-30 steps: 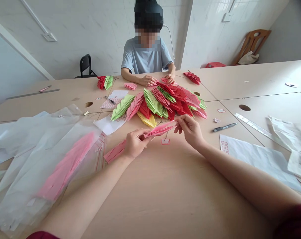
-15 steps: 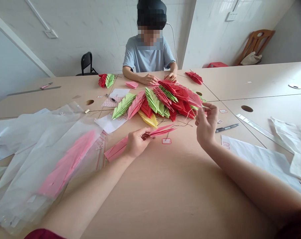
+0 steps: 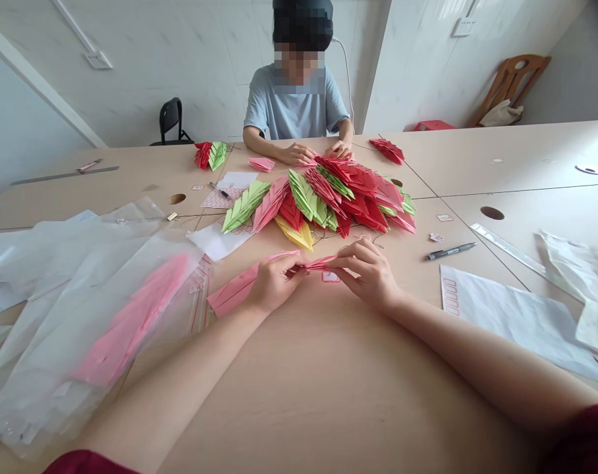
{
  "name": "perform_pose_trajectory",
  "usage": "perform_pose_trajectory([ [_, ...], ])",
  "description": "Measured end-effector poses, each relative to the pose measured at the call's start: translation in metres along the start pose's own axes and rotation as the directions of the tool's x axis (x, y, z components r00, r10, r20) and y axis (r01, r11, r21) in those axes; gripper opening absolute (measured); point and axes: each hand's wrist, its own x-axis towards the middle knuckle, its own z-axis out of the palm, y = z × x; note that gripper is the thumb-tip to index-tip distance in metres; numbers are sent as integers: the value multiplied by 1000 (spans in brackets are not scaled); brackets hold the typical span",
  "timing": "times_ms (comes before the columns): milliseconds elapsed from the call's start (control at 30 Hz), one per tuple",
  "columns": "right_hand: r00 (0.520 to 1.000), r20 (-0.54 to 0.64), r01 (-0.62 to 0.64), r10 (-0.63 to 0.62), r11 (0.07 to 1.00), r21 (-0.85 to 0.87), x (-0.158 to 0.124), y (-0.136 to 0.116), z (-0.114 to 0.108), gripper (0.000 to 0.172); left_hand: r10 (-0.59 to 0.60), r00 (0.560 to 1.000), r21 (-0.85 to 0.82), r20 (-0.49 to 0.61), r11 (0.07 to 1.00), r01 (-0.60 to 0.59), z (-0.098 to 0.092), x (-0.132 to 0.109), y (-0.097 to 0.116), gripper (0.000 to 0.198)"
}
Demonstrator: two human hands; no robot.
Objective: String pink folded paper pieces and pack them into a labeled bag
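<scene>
- I note the tabletop carries clear plastic bags along its left edge.
- A heap of red, green and pink folded paper leaves sits mid-table, toward the far edge.
- The pink folded piece is held low over the tabletop's middle, just short of the heap.
- The left hand is clamped round its middle, and the right hand pinches its right tip.
- A pen lies right of the right hand, apart.
</scene>
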Motion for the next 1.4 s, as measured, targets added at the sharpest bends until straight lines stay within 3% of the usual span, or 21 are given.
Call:
perform_pose_trajectory([
  [233, 999, 31, 25, -24, 999, -32, 2, -2, 0, 10, 166, 982, 70, 88, 983, -172, -1, 0, 2, 13],
  [433, 991, 104, 86, -85, 996, -3, 1, -5, 1, 7, 234, 957, 149, 171, 954, -260, -3, -1, 9, 9],
  [667, 977, 162, 142, -136, 990, -21, 4, -11, 1, 8, 254, 940, 180, 228, 938, -297, -3, -2, 10, 13],
  [900, 971, 176, 176, -164, 983, -52, 5, -17, 1, 7, 220, 955, 291, 200, 917, -272, 4, -7, 9, 14],
  [1033, 959, 228, 191, -168, 978, -81, 8, -20, 1, 10, 296, 929, 288, 220, 891, -352, 4, -5, 14, 18],
  [1267, 922, 286, 267, -261, 964, 21, 8, -4, -8, 8, 345, 896, 254, 279, 874, -415, 0, -3, 13, 11],
  [1400, 940, 247, 229, -235, 972, 55, 8, 3, -13, 7, 342, 899, 266, 273, 872, -412, -1, -5, 11, 12],
])
